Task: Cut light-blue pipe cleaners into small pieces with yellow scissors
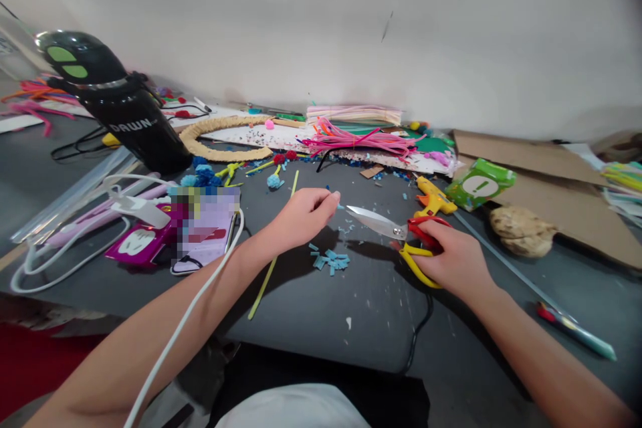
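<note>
My left hand (pixel 307 217) is closed in a pinch over the middle of the table. From its fingertips a tiny end of a light blue strip (pixel 341 206) sticks out; most of it is hidden. My right hand (pixel 454 259) grips scissors (pixel 377 221) by their red and yellow handles. The blades point left, their tips just short of the blue strip, and look nearly closed. Under the hands lies a small pile of cut light blue pieces (pixel 332 261). A yellow-green stick (pixel 265 286) runs beneath my left wrist.
A black bottle (pixel 133 117), a phone (pixel 208 231) and a white cable (pixel 188 314) crossing my left forearm are at left. Pink pipe cleaners (pixel 358 138) lie at the back. At right are a yellow glue gun (pixel 435 196), a green packet (pixel 481 184) and cardboard (pixel 592 210).
</note>
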`<state>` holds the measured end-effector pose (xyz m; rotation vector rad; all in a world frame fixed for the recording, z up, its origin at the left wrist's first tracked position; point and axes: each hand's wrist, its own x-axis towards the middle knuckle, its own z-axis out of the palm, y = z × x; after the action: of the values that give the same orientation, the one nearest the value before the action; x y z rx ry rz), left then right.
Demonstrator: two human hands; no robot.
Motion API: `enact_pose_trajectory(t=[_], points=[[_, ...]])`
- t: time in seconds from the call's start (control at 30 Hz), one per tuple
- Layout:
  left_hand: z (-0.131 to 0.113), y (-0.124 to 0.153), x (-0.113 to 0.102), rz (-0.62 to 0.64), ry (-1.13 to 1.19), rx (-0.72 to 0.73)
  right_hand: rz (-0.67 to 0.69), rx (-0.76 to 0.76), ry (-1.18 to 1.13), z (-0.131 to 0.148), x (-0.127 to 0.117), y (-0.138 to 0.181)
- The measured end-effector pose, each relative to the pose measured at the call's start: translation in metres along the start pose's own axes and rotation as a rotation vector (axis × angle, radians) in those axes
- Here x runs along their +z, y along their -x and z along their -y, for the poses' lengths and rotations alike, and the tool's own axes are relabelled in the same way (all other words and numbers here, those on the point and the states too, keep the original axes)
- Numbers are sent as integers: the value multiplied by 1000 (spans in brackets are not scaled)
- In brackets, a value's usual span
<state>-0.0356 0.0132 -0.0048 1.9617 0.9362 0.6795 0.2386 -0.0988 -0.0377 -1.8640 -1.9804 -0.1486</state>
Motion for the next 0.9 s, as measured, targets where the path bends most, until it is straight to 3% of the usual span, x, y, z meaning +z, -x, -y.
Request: enact_pose_trajectory(t=[0.17,0.9], points=[[-5,1,-1,65,52,-14,9,-6,-36,2,0,-1],[-1,1,0,136,29,-5,91,-15,-114,-1,3,-1]])
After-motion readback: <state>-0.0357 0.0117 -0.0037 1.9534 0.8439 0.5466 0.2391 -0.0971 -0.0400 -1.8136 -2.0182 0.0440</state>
